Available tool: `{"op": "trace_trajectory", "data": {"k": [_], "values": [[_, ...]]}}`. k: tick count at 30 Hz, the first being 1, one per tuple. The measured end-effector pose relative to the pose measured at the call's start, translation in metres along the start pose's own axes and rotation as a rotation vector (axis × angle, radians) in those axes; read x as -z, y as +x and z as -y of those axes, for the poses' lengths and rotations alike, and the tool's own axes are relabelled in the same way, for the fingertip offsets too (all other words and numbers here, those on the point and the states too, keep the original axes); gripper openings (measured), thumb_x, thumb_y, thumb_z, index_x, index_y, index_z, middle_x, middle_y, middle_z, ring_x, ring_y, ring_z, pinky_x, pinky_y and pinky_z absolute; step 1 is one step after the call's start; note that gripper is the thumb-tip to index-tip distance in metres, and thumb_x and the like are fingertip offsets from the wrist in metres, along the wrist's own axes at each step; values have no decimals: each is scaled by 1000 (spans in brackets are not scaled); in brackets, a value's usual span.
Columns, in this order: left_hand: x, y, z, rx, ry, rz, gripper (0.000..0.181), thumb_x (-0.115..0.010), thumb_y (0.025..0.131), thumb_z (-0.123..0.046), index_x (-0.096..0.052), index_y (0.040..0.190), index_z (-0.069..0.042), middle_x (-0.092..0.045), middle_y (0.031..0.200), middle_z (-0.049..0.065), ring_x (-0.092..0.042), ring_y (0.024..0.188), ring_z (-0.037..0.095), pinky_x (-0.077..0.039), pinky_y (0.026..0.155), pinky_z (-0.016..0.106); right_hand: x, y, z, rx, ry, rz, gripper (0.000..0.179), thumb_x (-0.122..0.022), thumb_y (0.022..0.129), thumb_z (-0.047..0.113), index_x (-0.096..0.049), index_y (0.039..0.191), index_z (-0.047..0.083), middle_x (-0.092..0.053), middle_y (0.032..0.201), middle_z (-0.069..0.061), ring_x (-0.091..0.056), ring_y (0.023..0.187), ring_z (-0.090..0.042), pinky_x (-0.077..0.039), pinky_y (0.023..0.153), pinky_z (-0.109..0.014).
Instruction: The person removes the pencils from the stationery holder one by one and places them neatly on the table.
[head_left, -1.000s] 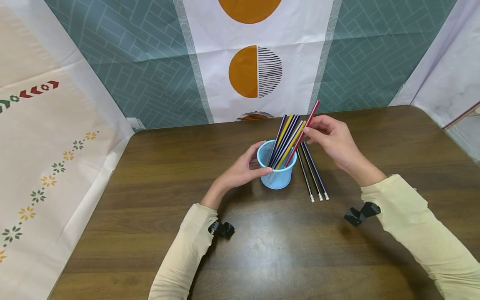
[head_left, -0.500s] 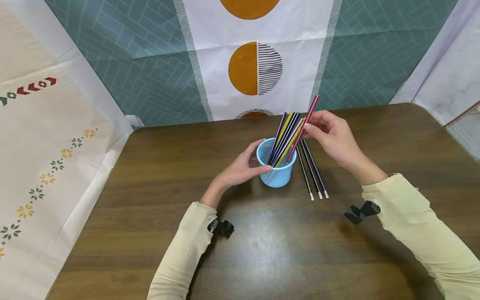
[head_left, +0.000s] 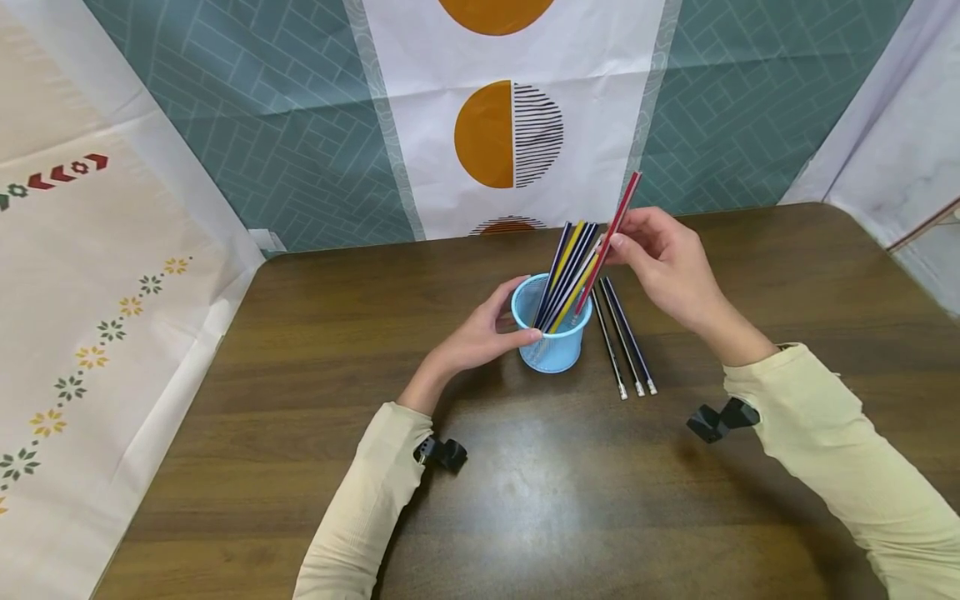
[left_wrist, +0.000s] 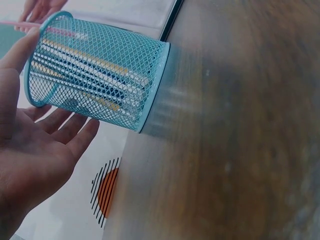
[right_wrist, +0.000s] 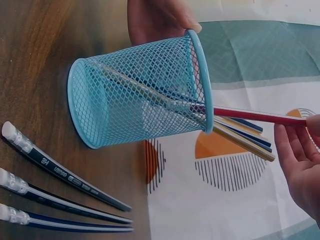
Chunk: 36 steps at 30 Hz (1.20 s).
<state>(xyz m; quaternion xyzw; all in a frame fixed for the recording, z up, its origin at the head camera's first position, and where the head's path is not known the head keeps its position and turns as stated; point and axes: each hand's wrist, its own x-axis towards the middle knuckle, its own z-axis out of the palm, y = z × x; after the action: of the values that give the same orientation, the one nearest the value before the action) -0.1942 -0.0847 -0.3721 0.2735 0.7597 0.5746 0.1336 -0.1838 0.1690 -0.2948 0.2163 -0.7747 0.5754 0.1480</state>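
A light-blue mesh pencil cup (head_left: 551, 354) stands upright on the table, several dark, white-striped and yellow pencils (head_left: 570, 271) leaning inside it. My left hand (head_left: 483, 335) holds it from the left, thumb at the near rim and fingers round the far side. With thumb and fingers, my right hand (head_left: 667, 262) pinches a red pencil (head_left: 627, 198) that slants up out of the cup. Its eraser end is still inside the mesh, as the right wrist view shows. Fingertips hide part of the red shaft.
Three dark pencils (head_left: 622, 337) lie side by side on the wooden table (head_left: 525, 500), just right of the cup, erasers toward me. A patterned cloth (head_left: 420, 108) hangs behind the table's far edge. Another cloth (head_left: 90, 292) hangs at the left.
My right hand and the red pencil have risen slightly, so more of the pencil stands above the rim. My left hand keeps its hold on the cup. The head view has tilted a little.
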Motion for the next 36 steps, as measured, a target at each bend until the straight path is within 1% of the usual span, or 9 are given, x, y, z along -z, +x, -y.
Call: {"op": "trace_trajectory", "data": {"k": [5,8,13,18,20,23,30,32,36], "values": [[0,0,-1,5,7,2,75,-69,89,-6,-25,149,-7,-41,143,13,-45,127,23,-42,102,31,0,1,4,0,-49,-56,19,-57,95,-3,-57,112,-11,-63,91,9,-63,75,-4,-50,71,-16],[0,-1,-1,2,6,0,75,-69,89,-5,-24,149,-6,-41,143,13,-45,127,23,-42,102,31,1,1,7,8,-57,-90,20,-57,94,-3,-56,113,-11,-63,91,9,-63,75,-5,-49,71,-17],[0,1,-1,-4,7,1,75,-69,89,-6,-25,149,-6,-41,143,13,-45,127,24,-42,102,32,1,2,11,45,-40,-123,18,-56,94,-6,-55,111,-13,-63,90,9,-64,74,-6,-51,71,-19],[0,0,-1,10,4,4,75,-69,89,-6,-24,150,-7,-40,143,13,-44,128,24,-41,103,34,-1,4,14,70,-5,-136,18,-56,92,-10,-54,110,-14,-63,89,11,-64,74,-9,-53,72,-20],[0,0,-1,14,7,3,75,-69,89,-6,-24,150,-8,-40,144,13,-44,128,24,-41,103,34,-2,5,15,75,-9,-138,17,-56,92,-10,-54,109,-14,-64,89,10,-64,74,-11,-52,71,-20],[0,0,-1,12,5,2,75,-69,89,-6,-24,150,-7,-40,143,13,-44,128,23,-41,103,33,-3,6,17,79,-5,-139,16,-56,93,-9,-55,108,-12,-64,89,7,-64,74,-10,-53,70,-20],[0,1,0,4,12,1,75,-69,89,-7,-25,149,-6,-41,143,12,-46,126,22,-42,102,30,0,7,19,99,59,-133,18,-54,94,-9,-51,110,-17,-63,91,-8,-64,76,-13,-55,69,-23],[0,1,0,5,12,-2,75,-70,89,-7,-25,149,-7,-41,143,12,-46,126,23,-42,102,30,1,7,19,104,88,-131,16,-54,94,-9,-54,108,-14,-63,92,-12,-63,76,-15,-55,68,-23],[0,1,1,9,12,-1,76,-70,89,-6,-25,149,-6,-40,143,12,-45,127,23,-42,102,30,3,7,20,100,76,-135,15,-55,93,-8,-59,107,-2,-64,91,-10,-63,75,-14,-55,68,-22]]}}
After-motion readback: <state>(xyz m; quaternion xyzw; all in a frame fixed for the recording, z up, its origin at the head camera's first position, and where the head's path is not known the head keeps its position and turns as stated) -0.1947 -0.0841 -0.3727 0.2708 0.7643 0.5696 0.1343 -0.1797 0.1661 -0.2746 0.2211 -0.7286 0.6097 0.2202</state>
